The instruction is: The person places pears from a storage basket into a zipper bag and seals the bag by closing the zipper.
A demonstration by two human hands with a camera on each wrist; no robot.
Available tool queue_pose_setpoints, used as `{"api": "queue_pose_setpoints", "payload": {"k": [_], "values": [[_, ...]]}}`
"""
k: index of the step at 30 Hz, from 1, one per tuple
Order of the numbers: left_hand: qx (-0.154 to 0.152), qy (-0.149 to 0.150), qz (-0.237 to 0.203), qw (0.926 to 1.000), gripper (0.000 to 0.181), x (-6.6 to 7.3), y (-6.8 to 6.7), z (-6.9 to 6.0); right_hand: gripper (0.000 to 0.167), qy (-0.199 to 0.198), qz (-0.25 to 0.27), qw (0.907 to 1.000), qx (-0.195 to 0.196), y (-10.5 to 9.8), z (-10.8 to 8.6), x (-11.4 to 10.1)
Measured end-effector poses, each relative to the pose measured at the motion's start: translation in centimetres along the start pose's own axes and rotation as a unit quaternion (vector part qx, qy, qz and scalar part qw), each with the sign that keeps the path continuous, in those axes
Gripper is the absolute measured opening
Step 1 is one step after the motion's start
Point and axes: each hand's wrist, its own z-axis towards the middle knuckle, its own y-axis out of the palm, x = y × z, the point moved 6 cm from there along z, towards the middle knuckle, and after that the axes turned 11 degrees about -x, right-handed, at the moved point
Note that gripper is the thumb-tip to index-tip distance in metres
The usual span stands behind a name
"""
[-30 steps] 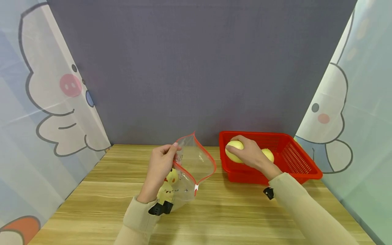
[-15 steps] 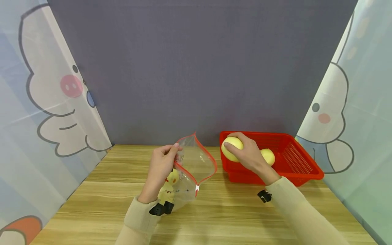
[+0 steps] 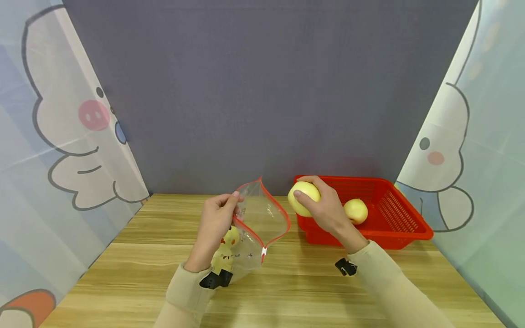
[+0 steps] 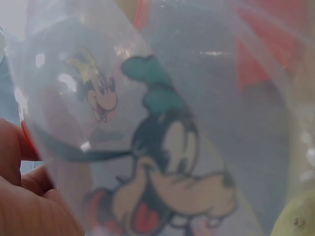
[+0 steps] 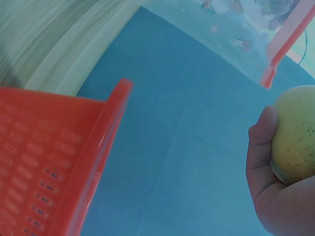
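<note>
In the head view, my left hand [image 3: 219, 216] pinches the red-edged rim of a clear zip bag [image 3: 262, 214], whose mouth gapes wide. Cartoon figures are printed on the bag, and yellow fruit [image 3: 223, 257] shows through its lower part beside my wrist. The left wrist view is filled by the printed plastic [image 4: 162, 147], with a pale yellow apple [image 4: 298, 219] at the lower right. My right hand [image 3: 326, 205] grips a yellow apple [image 3: 302, 198] over the basket's left edge, to the right of the bag. Dark specks mark that apple [image 5: 298, 135] in the right wrist view.
A red plastic basket [image 3: 393, 214] with slotted walls stands at the right rear of the wooden table [image 3: 287, 296]. One more yellow apple [image 3: 356, 211] lies inside it. A grey backdrop [image 3: 262, 91] rises behind, with cartoon-printed curtains [image 3: 484, 136] on either side.
My right hand has moved left with the apple, from inside the basket to its left edge. The apple left in the basket is now more exposed. My left hand and the bag stay nearly still.
</note>
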Motion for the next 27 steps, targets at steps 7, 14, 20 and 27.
{"api": "queue_pose_setpoints", "payload": {"k": [7,14,20,27], "values": [[-0.005,-0.008,-0.005,0.9999,0.036,0.0,0.0,0.1,0.033,-0.016,0.017,0.9997,0.003,0.3,-0.2,-0.8],[-0.001,-0.012,0.0,0.9999,0.035,-0.1,-0.1,0.1,0.035,-0.029,0.032,0.999,-0.012,1.3,-0.1,-1.5],[-0.002,-0.014,0.002,0.9999,0.035,-0.1,-0.1,0.1,0.036,-0.038,0.029,0.9987,-0.018,1.9,0.0,-2.1],[-0.003,-0.01,0.003,0.9999,0.035,-0.1,-0.1,0.1,0.039,-0.044,0.026,0.9984,-0.026,2.6,0.1,-2.8]]}}
